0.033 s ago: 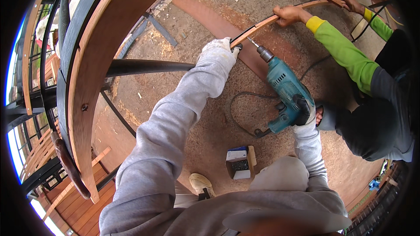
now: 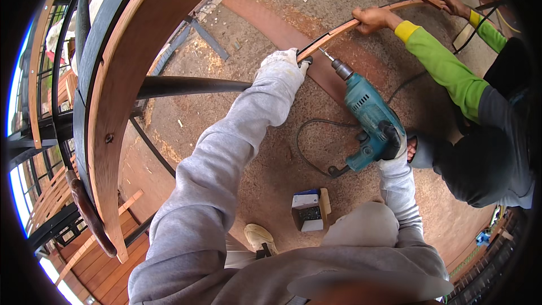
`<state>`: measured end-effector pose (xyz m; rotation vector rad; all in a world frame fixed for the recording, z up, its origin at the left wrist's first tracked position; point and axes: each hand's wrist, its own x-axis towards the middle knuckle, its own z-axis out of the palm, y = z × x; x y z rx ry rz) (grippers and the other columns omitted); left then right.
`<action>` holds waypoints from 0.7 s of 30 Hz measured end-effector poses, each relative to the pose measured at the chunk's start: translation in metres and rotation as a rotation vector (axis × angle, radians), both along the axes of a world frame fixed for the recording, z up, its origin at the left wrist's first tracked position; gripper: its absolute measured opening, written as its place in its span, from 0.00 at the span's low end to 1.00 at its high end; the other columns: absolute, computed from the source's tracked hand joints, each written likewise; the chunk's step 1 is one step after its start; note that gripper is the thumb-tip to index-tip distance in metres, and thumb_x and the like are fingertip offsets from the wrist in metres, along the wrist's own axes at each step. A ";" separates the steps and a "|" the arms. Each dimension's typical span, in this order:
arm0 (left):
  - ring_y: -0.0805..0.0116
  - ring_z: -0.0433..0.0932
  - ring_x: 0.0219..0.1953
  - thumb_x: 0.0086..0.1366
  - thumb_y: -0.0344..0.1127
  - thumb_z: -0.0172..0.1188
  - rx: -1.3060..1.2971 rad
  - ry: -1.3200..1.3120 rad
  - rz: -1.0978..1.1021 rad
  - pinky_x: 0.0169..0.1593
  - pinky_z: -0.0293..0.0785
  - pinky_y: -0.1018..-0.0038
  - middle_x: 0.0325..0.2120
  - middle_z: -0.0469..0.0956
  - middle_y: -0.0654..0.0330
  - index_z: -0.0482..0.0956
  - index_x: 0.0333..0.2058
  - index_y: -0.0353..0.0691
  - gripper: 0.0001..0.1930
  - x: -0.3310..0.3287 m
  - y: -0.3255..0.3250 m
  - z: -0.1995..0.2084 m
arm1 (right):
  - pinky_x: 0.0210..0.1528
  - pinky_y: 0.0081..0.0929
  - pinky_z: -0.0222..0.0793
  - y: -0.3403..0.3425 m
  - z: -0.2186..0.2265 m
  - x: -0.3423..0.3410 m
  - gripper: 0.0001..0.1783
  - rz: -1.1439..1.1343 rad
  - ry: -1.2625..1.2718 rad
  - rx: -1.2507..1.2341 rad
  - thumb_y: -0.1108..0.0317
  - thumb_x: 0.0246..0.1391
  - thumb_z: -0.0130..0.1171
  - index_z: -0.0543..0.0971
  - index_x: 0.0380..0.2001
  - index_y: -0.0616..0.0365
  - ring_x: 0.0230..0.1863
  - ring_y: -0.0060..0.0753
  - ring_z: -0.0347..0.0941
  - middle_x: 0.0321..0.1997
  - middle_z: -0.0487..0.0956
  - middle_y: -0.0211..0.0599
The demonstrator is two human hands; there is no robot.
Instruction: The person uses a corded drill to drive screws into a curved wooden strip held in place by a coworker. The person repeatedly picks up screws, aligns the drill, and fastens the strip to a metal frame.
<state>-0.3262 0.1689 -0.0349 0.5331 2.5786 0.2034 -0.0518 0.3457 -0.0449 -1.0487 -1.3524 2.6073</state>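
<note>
My left hand, in a whitish glove with dark fingertips, is closed on the near end of a thin curved wooden strip with a dark strip along its far edge. My right hand, in a glove with a dark palm, grips the handle of a teal corded power drill. The drill's bit points up and left, close beside the strip; whether it touches is hard to tell. A co-worker's bare hand holds the strip's middle, while their other hand is at its far right end.
An open box of small dark pieces stands on the ground near my shoe. The drill's cord loops beside it. A large curved wooden beam rises at left, next to a black metal pipe. A flat board lies beyond.
</note>
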 end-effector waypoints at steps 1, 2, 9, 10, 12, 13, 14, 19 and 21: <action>0.50 0.81 0.51 0.67 0.58 0.59 -0.011 -0.014 0.004 0.56 0.76 0.56 0.45 0.83 0.51 0.81 0.49 0.46 0.23 -0.003 0.002 0.002 | 0.31 0.34 0.81 -0.002 -0.002 -0.004 0.31 -0.061 -0.002 -0.053 0.55 0.57 0.58 0.71 0.57 0.68 0.31 0.42 0.82 0.37 0.82 0.52; 0.50 0.81 0.51 0.67 0.58 0.59 -0.021 -0.029 0.009 0.56 0.76 0.56 0.45 0.83 0.51 0.81 0.50 0.46 0.23 -0.005 0.004 0.004 | 0.31 0.34 0.81 -0.005 -0.009 -0.004 0.32 -0.058 0.046 -0.083 0.55 0.57 0.58 0.71 0.57 0.68 0.32 0.42 0.82 0.37 0.82 0.52; 0.51 0.80 0.53 0.67 0.58 0.59 -0.049 -0.028 -0.001 0.57 0.76 0.57 0.47 0.83 0.51 0.81 0.51 0.48 0.24 -0.006 0.008 0.008 | 0.32 0.32 0.81 -0.065 0.026 -0.013 0.29 -0.126 0.070 0.165 0.61 0.58 0.59 0.70 0.58 0.69 0.32 0.41 0.83 0.40 0.81 0.49; 0.51 0.80 0.53 0.67 0.58 0.59 -0.051 -0.029 0.002 0.57 0.76 0.57 0.47 0.83 0.51 0.81 0.51 0.48 0.24 -0.005 0.008 0.011 | 0.32 0.31 0.81 -0.057 0.033 -0.013 0.28 -0.075 0.050 0.158 0.61 0.59 0.59 0.70 0.57 0.69 0.31 0.41 0.83 0.40 0.81 0.49; 0.51 0.80 0.53 0.67 0.58 0.59 -0.055 -0.009 0.015 0.57 0.76 0.57 0.47 0.83 0.51 0.81 0.51 0.48 0.23 -0.005 0.004 0.010 | 0.32 0.30 0.81 -0.029 0.043 -0.014 0.25 0.033 0.005 0.147 0.62 0.59 0.57 0.72 0.55 0.69 0.31 0.40 0.83 0.40 0.81 0.49; 0.51 0.80 0.53 0.67 0.58 0.59 -0.054 -0.001 0.017 0.57 0.76 0.57 0.46 0.83 0.51 0.81 0.51 0.48 0.23 -0.004 0.003 0.009 | 0.31 0.29 0.80 -0.017 0.054 -0.019 0.23 0.113 -0.042 0.180 0.61 0.60 0.56 0.73 0.52 0.69 0.30 0.39 0.83 0.39 0.82 0.49; 0.51 0.80 0.53 0.67 0.58 0.59 -0.046 0.001 0.015 0.57 0.76 0.56 0.46 0.83 0.52 0.81 0.51 0.48 0.23 -0.005 0.003 0.007 | 0.30 0.30 0.80 -0.009 0.053 -0.022 0.26 0.115 -0.024 0.206 0.58 0.59 0.57 0.74 0.52 0.69 0.30 0.39 0.83 0.39 0.82 0.49; 0.51 0.81 0.52 0.67 0.58 0.59 -0.013 -0.011 -0.001 0.56 0.76 0.56 0.46 0.83 0.52 0.81 0.50 0.47 0.23 -0.005 0.005 0.006 | 0.31 0.31 0.80 0.016 0.009 -0.009 0.32 0.034 0.080 0.110 0.52 0.58 0.60 0.73 0.55 0.68 0.33 0.41 0.82 0.40 0.82 0.50; 0.51 0.81 0.52 0.67 0.58 0.59 -0.004 0.002 -0.006 0.56 0.76 0.56 0.46 0.83 0.52 0.81 0.50 0.47 0.23 -0.005 0.007 0.008 | 0.31 0.32 0.80 0.014 -0.014 -0.004 0.35 -0.008 0.068 -0.027 0.50 0.58 0.60 0.71 0.58 0.68 0.34 0.41 0.82 0.42 0.81 0.50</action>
